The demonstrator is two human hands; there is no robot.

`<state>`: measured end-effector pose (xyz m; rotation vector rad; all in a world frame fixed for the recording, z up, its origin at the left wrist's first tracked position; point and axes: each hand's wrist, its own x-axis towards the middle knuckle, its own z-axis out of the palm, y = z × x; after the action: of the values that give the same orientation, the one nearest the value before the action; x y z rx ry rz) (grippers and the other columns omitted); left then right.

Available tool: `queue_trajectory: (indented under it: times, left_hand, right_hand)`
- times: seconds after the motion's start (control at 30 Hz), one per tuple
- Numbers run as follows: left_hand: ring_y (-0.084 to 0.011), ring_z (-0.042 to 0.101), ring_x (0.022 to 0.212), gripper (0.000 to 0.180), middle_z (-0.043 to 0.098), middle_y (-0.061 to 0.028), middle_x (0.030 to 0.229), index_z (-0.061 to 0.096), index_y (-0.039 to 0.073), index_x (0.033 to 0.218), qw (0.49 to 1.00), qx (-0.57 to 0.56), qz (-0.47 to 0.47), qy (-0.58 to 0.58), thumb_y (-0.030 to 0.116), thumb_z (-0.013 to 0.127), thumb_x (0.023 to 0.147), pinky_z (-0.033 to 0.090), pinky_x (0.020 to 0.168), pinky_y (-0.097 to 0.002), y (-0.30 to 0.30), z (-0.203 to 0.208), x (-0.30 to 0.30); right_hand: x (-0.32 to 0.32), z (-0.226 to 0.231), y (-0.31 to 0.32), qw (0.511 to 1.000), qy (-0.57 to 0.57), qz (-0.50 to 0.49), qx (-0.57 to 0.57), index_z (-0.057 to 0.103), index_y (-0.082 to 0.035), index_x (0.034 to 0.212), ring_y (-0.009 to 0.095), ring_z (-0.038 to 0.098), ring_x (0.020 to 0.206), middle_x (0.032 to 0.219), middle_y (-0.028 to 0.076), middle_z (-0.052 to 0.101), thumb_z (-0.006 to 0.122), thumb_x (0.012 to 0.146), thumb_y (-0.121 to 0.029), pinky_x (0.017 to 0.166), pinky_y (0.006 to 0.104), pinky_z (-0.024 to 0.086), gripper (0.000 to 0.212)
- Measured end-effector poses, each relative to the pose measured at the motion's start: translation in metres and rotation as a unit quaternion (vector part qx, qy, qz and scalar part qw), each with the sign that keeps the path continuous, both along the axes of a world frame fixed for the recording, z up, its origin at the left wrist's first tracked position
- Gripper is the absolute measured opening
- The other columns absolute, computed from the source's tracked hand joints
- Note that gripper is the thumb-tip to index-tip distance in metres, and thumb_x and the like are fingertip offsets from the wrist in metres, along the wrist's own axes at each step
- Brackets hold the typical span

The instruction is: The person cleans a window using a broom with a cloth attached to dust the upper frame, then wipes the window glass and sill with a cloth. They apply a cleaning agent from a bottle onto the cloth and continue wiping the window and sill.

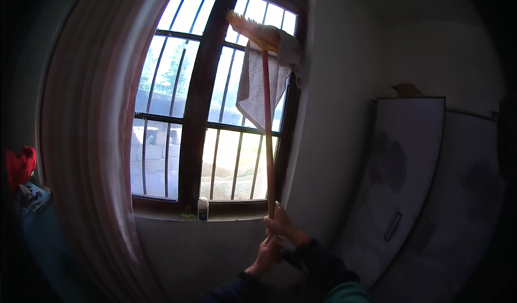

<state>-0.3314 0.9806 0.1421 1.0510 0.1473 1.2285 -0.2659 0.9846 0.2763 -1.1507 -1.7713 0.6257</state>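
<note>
the right hand is gripping a broom by the lower part of its handle, fingers curling round it; the left hand is clamping the same handle just below, so the two hands are working close together, one over the other; dark sleeves are covering the forearms, with a teal edge showing at the right one; the red handle is rising nearly upright from the hands, and its orange-yellow head is tilting high before the right part of the window, bristles pointing up and to the left; a pale greyish cloth is draping over the right end of the head and hanging down behind the handle; i cannot tell whether it is touching the glass; below, a small bottle with a white cap is standing on the sill, a small green thing lying just beside it; a long pinkish curtain is hanging left of the window; farther left, something red is showing; to the right, a pale wardrobe is standing, a brownish object resting on top.
</note>
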Motion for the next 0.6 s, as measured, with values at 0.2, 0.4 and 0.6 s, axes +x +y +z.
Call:
queue_trajectory:
  times: [0.2,0.4,0.6]
  left_hand:
    - [-0.0115,0.038,0.032,0.043,0.041,-0.0008,0.046,0.049,0.008,0.081,0.991,0.025,0.127,0.024,0.049,0.046,0.095,0.029,0.031,-0.0256,0.032,0.108,0.037]
    - [-0.0057,0.04,0.047,0.039,0.044,0.0038,0.055,0.052,0.008,0.071,0.957,0.068,0.281,0.037,0.039,0.053,0.093,0.03,0.042,-0.024,0.061,0.196,0.033]
    - [-0.0052,0.037,0.045,0.039,0.039,0.0048,0.053,0.049,0.009,0.071,0.91,0.075,0.399,0.084,0.041,0.055,0.092,0.028,0.041,-0.0245,0.053,0.179,-0.012]
  right_hand:
    - [0.042,0.093,0.05,0.997,-0.014,0.062,0.043,0.035,0.006,0.108,0.02,0.058,0.047,0.066,0.012,0.053,0.051,0.078,-0.003,0.04,0.0332,0.051,0.036]
    - [0.031,0.185,0.088,0.99,-0.049,0.12,0.051,0.044,0.016,0.088,0.024,0.062,0.047,0.061,0.013,0.055,0.053,0.075,-0.001,0.037,0.0332,0.049,0.023]
    - [-0.016,0.173,0.071,0.981,-0.027,0.177,0.079,0.028,0.018,0.111,0.025,0.062,0.048,0.068,0.015,0.055,0.051,0.078,0.001,0.037,0.0347,0.05,0.045]
